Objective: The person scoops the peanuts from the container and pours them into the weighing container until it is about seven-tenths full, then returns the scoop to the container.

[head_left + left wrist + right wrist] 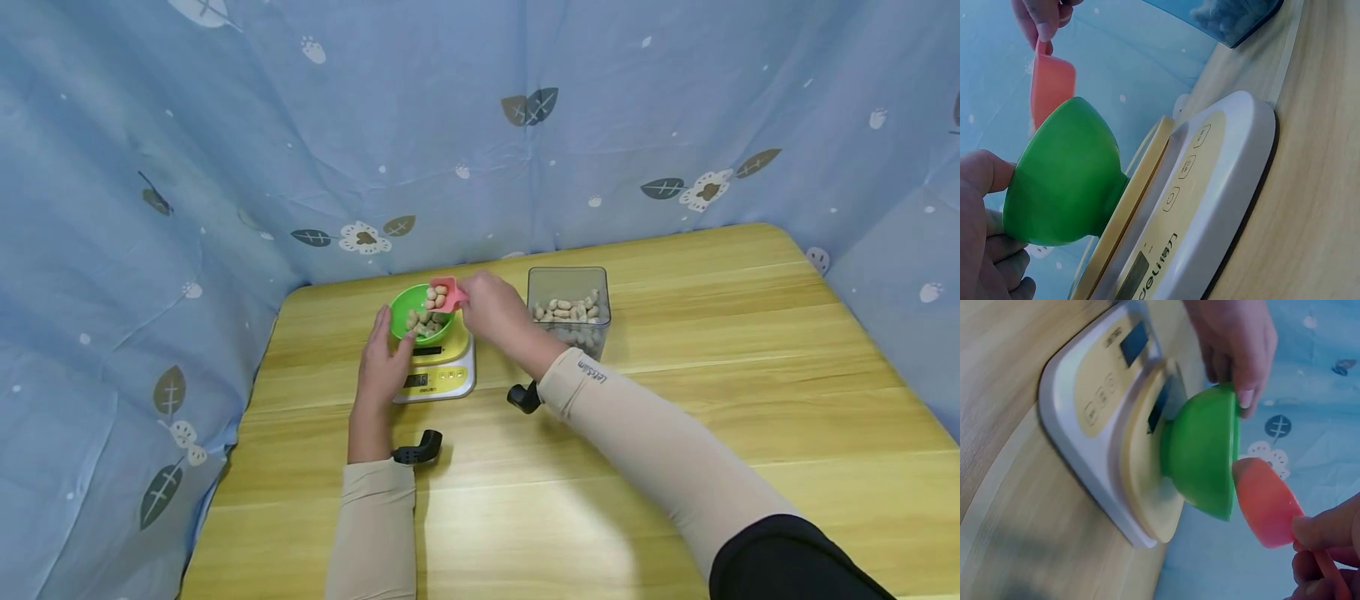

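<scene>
A green bowl with peanuts in it stands on a yellow and white kitchen scale. My left hand holds the bowl at its left side, thumb and fingers against the rim. My right hand grips the handle of a pink scoop. Several peanuts lie in the scoop, which tilts over the bowl's right rim. In the left wrist view, the bowl hides its own contents. The digits on the scale's display are too small to read surely.
A clear plastic container of peanuts stands on the wooden table, right of the scale, partly behind my right wrist. Black wrist camera mounts stick out near both wrists. A blue patterned curtain surrounds the table's back and sides.
</scene>
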A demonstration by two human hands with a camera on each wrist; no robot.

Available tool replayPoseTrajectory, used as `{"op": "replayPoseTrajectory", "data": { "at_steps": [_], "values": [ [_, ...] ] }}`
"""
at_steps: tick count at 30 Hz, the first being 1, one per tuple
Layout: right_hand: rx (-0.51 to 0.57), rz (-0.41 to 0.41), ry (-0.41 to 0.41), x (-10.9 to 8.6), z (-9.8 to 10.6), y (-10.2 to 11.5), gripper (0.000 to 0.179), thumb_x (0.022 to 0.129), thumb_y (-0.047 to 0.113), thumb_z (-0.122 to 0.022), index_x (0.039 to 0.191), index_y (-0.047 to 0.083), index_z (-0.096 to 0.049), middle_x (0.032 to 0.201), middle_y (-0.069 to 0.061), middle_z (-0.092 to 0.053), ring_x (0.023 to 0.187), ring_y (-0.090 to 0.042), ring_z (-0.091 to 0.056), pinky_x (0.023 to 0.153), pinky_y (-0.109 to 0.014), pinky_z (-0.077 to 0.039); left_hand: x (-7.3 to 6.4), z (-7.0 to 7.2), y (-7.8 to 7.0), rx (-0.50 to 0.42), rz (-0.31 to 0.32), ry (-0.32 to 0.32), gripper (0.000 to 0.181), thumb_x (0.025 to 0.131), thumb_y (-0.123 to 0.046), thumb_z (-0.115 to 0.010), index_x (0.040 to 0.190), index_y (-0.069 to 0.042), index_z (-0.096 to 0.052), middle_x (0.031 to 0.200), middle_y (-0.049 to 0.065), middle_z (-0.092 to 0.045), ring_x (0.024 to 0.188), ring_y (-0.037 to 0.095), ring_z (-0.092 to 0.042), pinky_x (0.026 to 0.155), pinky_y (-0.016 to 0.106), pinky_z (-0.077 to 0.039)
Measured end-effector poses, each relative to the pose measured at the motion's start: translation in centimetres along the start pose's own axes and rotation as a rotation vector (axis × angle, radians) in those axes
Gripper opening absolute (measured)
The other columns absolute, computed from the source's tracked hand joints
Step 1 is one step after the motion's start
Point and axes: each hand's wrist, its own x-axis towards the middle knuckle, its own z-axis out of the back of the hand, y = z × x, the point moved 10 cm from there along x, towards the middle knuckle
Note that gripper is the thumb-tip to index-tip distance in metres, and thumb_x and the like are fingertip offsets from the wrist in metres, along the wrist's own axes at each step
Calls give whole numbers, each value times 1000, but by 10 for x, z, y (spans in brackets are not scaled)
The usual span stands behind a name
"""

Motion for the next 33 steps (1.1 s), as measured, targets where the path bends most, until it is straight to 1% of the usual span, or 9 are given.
{"op": "replayPoseTrajectory", "data": {
  "at_steps": [3,6,9,13,16,20,25,30,33],
  "values": [
    [-116,56,-16,-3,0,6,43,90,0,-56,132,9,-64,106,-10,-63,92,-21,-60,74,-30,-54,0,0,0,-6,0,-6,72,101,-42,-48,159,-16,-14,166,0,-10,152,27,-12,123,48,-13],
    [-206,122,-54,-6,1,13,47,87,-5,-57,131,10,-65,98,-7,-60,82,-19,-56,64,-27,-51,0,0,-1,-9,-7,-8,72,101,-42,-48,159,-16,-14,166,1,-11,152,27,-13,123,49,-14],
    [-290,189,-95,-10,3,21,47,87,-7,-57,130,10,-65,100,-7,-61,86,-21,-57,65,-27,-53,0,-1,-1,-8,-13,-5,72,102,-42,-47,159,-16,-14,166,1,-10,152,28,-13,123,50,-14],
    [-394,276,-140,-15,2,31,42,89,-7,-58,128,8,-66,109,-8,-65,96,-23,-62,68,-27,-58,0,-1,0,-14,-2,-5,73,101,-43,-48,159,-15,-14,166,1,-10,152,27,-12,123,49,-14],
    [-444,328,-174,-19,4,37,40,90,-6,-59,127,6,-66,112,-10,-67,95,-24,-64,67,-26,-59,0,0,1,-19,2,-9,74,101,-44,-48,159,-12,-15,166,2,-10,152,27,-12,123,49,-14],
    [-439,317,-177,-21,8,35,42,88,-6,-61,128,6,-65,115,-10,-67,96,-24,-64,69,-27,-59,0,-1,0,-20,-3,-9,73,101,-43,-48,159,-12,-15,166,2,-10,152,27,-12,123,50,-14],
    [-376,214,-120,-18,14,20,44,91,-4,-56,132,11,-63,113,-8,-65,99,-24,-62,72,-30,-58,-1,-3,-1,-11,-2,-1,72,101,-43,-48,159,-16,-14,166,-1,-9,153,24,-10,123,48,-13],
    [-238,172,-127,-21,32,7,35,96,12,-62,130,11,-65,98,-7,-64,85,-21,-59,68,-30,-54,0,1,-4,-3,-7,-9,72,102,-41,-48,159,-17,-13,166,-3,-7,153,21,-8,123,47,-12],
    [-169,158,-156,-24,48,-3,37,94,22,-67,130,10,-66,99,-8,-66,85,-21,-61,70,-33,-54,-1,4,-9,5,-23,-22,72,101,-41,-48,159,-16,-14,166,-3,-7,153,21,-9,123,47,-12]
  ]
}}
